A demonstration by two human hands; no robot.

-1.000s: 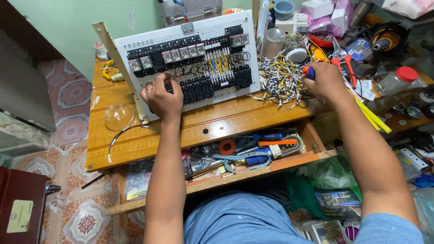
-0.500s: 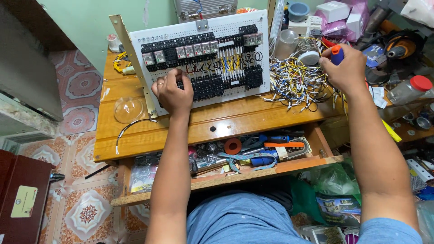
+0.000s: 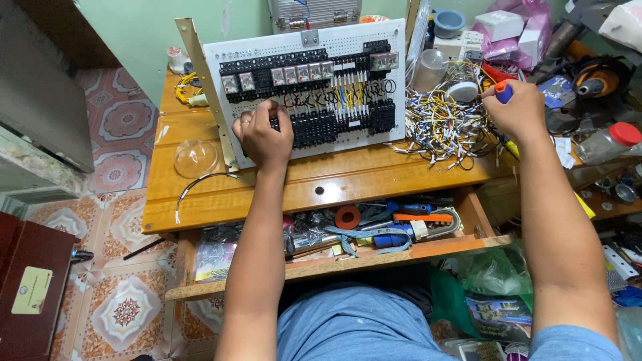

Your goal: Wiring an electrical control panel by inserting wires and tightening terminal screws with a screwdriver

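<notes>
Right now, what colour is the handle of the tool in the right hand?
The tool handle in the right hand is blue with an orange tip, seen in the head view.

White panel (image 3: 304,47), black terminal blocks (image 3: 321,127), orange-blue screwdriver (image 3: 503,91).

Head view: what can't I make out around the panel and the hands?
- Left hand covers the panel terminals beneath it.
- Right hand hides all but the screwdriver handle's blue-orange end.
- Wire pile: single leads too tangled to trace.
</notes>
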